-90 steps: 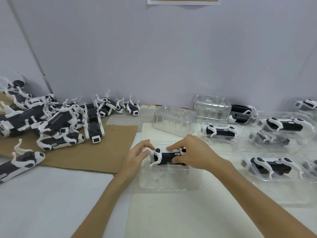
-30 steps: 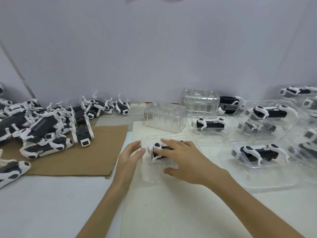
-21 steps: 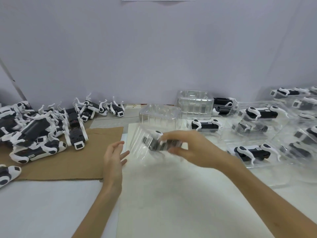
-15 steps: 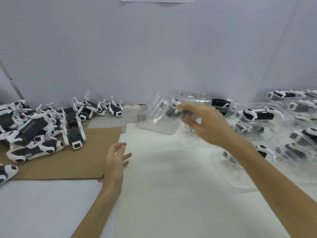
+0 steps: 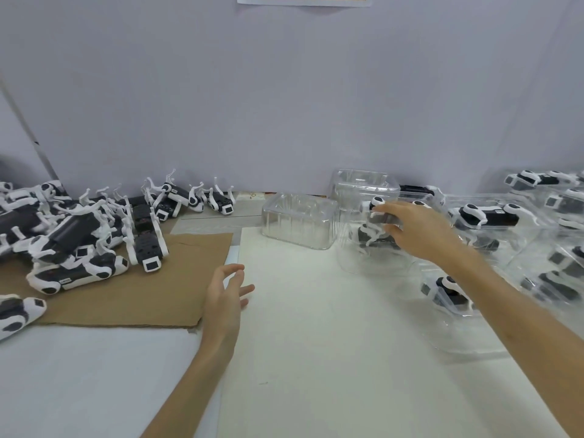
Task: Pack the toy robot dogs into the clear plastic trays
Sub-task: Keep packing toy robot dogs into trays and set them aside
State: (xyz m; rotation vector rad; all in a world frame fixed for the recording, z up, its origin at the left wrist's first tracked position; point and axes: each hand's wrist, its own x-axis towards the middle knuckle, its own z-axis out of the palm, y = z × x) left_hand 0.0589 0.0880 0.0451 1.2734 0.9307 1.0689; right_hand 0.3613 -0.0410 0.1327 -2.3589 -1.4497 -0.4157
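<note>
Brown cardboard [image 5: 142,289] carries a heap of loose toy robot dogs [image 5: 72,235] on its left part. Well right of the cardboard, your right hand [image 5: 420,229] grips a clear plastic tray [image 5: 350,257] with one toy dog [image 5: 377,202] inside, fingers and thumb pinching it. Your left hand [image 5: 224,295] hovers at the cardboard's right edge, fingers loosely spread, holding nothing.

Black-and-white toy robot dogs [image 5: 79,235] lie heaped on the left of the frame, many with their legs in the air. An empty clear plastic tray [image 5: 298,221] sits at centre, with another [image 5: 360,181] behind it. Right of centre, the right hand [image 5: 420,232] holds a packed tray [image 5: 349,216] with one dog [image 5: 377,202] inside. More filled trays [image 5: 537,235] crowd the right edge.
</note>
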